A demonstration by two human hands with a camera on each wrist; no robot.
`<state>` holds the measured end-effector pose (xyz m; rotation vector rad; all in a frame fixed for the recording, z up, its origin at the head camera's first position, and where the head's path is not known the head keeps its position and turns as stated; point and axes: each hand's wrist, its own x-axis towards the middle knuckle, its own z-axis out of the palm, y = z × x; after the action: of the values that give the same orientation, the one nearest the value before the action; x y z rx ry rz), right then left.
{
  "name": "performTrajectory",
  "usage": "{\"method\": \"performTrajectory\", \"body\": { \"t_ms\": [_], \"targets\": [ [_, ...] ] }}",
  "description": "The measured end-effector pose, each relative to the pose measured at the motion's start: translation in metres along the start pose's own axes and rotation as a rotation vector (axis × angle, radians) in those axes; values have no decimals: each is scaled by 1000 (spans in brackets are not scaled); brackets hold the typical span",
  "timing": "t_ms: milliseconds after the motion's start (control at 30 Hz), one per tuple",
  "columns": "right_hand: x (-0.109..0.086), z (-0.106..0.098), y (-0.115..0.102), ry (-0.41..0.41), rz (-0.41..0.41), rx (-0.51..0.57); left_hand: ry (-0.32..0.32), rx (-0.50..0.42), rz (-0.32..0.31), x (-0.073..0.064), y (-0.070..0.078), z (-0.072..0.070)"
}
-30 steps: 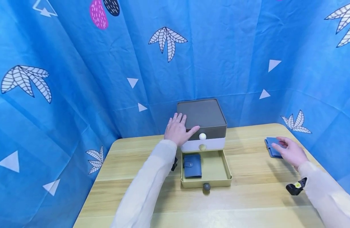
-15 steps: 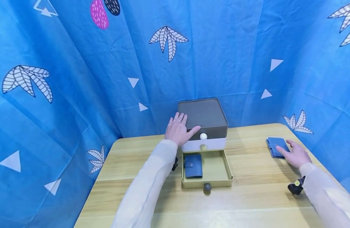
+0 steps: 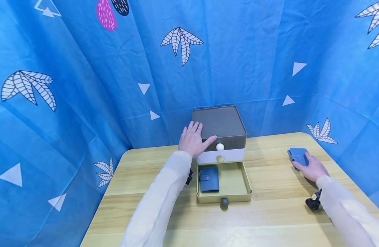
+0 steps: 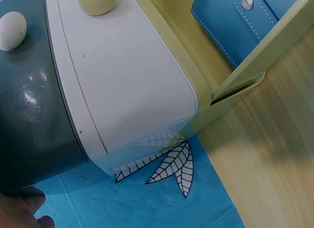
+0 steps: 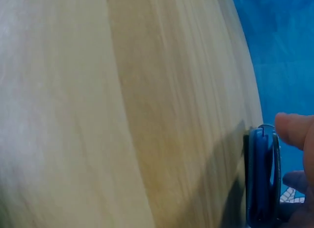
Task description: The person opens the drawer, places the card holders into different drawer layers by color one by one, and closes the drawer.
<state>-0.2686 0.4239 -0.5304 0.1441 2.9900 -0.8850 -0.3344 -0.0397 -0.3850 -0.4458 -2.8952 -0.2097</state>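
A stack of small drawers has a dark grey top, a white middle tier and a khaki bottom drawer pulled out. My left hand rests spread on the stack's top left front corner; its fingertips show at the lower left of the left wrist view. Inside the khaki drawer, on the left, lies a blue wallet with a snap strap. Toward the table's right edge, my right hand pinches a second blue wallet, thumb at its near side. The right wrist view shows this wallet edge-on.
The wooden table has a rounded far right corner. Blue patterned cloth hangs behind and at both sides. Round knobs, among them a white one and a dark one, stick out at the drawer fronts.
The right hand has shifted from the wallet's right side leftward onto it, and its fingers have closed in. The left hand and the drawers stay as they were.
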Motion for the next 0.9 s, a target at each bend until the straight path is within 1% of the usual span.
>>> {"method": "performTrajectory", "body": {
  "t_ms": [233,433,700,900],
  "targets": [
    [-1,7,0,17,-19,-20,-5,-4,4,1,0,0],
    [-4,12,-11,1,-38,-20,-6,-11,-2,1,0,1],
    [-12,19,-28,-24,-68,-2,-23,-11,-9,0,1,0],
    [-17,27,-34,-24,-101,-9,-19,-16,-13,2,1,0]
  ]
}}
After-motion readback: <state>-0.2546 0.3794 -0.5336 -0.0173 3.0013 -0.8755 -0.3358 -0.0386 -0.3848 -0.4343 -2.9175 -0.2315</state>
